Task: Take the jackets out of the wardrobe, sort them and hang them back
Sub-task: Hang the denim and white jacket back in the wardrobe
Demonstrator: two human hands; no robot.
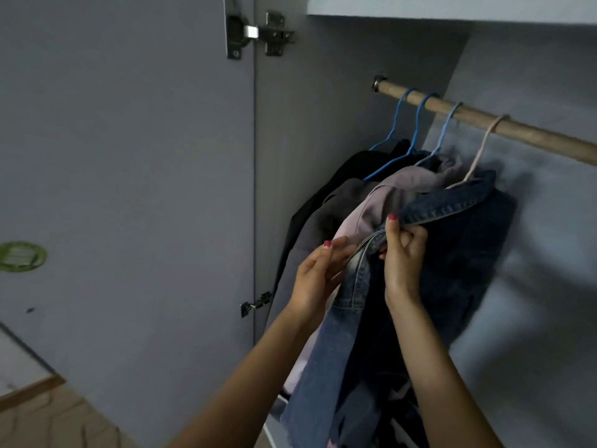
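Observation:
Inside the open wardrobe a wooden rail [517,129] carries several hangers. A dark blue denim jacket [458,253] hangs rightmost on a pale pink hanger [481,147]. My right hand [403,253] pinches its collar at the front. My left hand [318,279] holds the jacket's lighter front edge, fingers slipped behind the cloth. Left of it hang a pale lilac jacket [371,208], a grey jacket [326,218] and a black jacket [355,163] on blue hangers [416,124].
The wardrobe door [129,189] stands open at the left, with hinges [258,33] at its edge. A shelf [452,4] runs above the rail. The rail to the right of the denim jacket is bare. Wooden floor [48,421] shows at the bottom left.

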